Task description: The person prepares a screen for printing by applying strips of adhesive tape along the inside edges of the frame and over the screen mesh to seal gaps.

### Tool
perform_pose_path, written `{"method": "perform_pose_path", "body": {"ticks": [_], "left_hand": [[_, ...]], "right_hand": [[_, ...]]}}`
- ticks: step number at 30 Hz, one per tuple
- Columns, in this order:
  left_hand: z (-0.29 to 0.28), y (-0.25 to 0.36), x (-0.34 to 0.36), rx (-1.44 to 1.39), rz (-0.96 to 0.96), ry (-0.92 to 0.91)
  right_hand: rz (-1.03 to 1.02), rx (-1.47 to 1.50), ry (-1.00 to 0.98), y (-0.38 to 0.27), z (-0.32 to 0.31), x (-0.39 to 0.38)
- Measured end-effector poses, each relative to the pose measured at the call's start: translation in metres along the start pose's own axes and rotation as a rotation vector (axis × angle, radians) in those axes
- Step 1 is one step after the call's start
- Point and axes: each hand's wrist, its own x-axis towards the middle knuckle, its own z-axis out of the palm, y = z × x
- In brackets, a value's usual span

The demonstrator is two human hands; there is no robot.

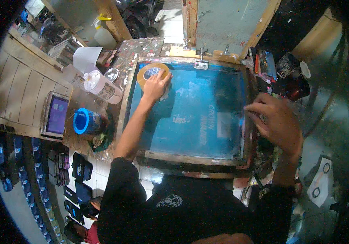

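Note:
My left hand [155, 86] grips a roll of amber packing tape [143, 74] that lies on the upper-left part of a blue screen-printing screen [184, 101] with pale stencil lettering, set in a wooden frame clamped at its back. My right hand [270, 118] is at the screen's right edge, its thumb and fingertips closed together; what they hold, if anything, is too small to make out.
Left on the worktable [140, 46] are a blue tub [84, 121], plastic bottle [103, 87] and spray bottle [104, 34]. Cans [294, 81] stand back right. A purple screen [56, 114] leans at left; a person [85, 234] is low at left beside dark folded items.

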Motion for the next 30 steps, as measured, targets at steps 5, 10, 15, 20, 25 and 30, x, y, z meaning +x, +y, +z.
{"method": "perform_pose_path", "body": {"ticks": [5, 10, 15, 20, 25, 30], "left_hand": [[0.018, 0.033, 0.006, -0.060, -0.252, -0.039], [-0.038, 0.069, 0.047, -0.036, -0.324, 0.245], [-0.087, 0.100, 0.068, -1.249, -0.015, -0.187], [-0.068, 0.088, 0.045, -1.543, -0.397, -0.571], [-0.057, 0.072, 0.029, -1.358, -0.538, -0.681], [-0.048, 0.066, 0.027, -1.369, -0.621, -0.649]], "right_hand": [[-0.080, 0.075, -0.015, -0.009, 0.000, 0.025], [-0.209, 0.075, -0.012, -0.003, 0.011, 0.053], [-0.247, 0.325, 0.001, 0.035, 0.043, 0.079], [0.036, 0.508, 0.064, 0.105, 0.105, 0.064], [0.305, 0.775, 0.024, 0.130, 0.166, 0.040], [0.329, 0.931, 0.010, 0.145, 0.182, 0.031]]}}
